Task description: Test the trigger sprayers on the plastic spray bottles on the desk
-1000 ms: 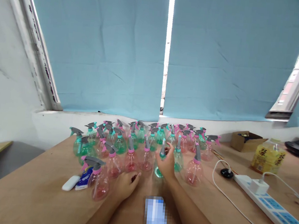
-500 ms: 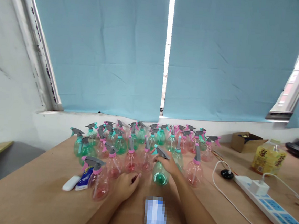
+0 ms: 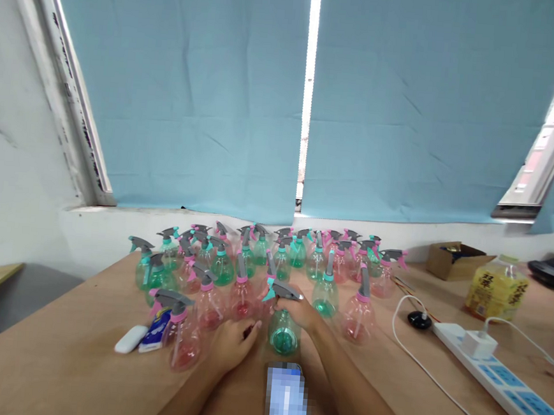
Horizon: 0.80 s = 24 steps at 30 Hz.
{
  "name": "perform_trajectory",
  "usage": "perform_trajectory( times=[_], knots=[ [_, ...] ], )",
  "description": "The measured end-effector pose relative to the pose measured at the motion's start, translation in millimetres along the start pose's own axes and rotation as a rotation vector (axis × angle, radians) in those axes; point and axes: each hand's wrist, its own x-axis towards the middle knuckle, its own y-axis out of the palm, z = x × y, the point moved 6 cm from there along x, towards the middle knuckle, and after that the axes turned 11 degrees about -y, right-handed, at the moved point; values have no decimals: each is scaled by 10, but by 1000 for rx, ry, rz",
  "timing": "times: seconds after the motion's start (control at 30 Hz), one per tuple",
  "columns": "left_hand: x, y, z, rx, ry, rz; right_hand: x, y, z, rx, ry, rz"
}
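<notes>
Smooth plywood table (image 3: 78, 358), round translucent-green spray bottle (image 3: 284, 337)

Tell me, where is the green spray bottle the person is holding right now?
In the head view, the green spray bottle sits near the table's front centre, gripped by the right hand, with the left hand beside it and pink spray bottles behind.

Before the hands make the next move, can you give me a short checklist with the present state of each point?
1. Right hand grips the green spray bottle at its neck: ok.
2. Bottle upright: not ok, it tilts toward the camera.
3. Left hand flat on the table, holding nothing: ok.
4. Pink bottle beside the left hand stands upright: ok.
5. Spray head screwed tight: cannot tell.
</notes>
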Motion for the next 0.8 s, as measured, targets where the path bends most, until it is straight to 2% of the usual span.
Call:
perform_trajectory(
  times=[0.2, 0.5, 0.8],
  knots=[
    [-15, -24, -37, -16, 16, 11, 14, 26, -28, 34, 36, -22],
    [-9, -34, -66, 6, 23, 5, 2, 41, 48, -4, 2, -1],
    [-2, -8, -40, 16, 10, 12, 14, 10, -33, 11, 13, -23]
  ],
)
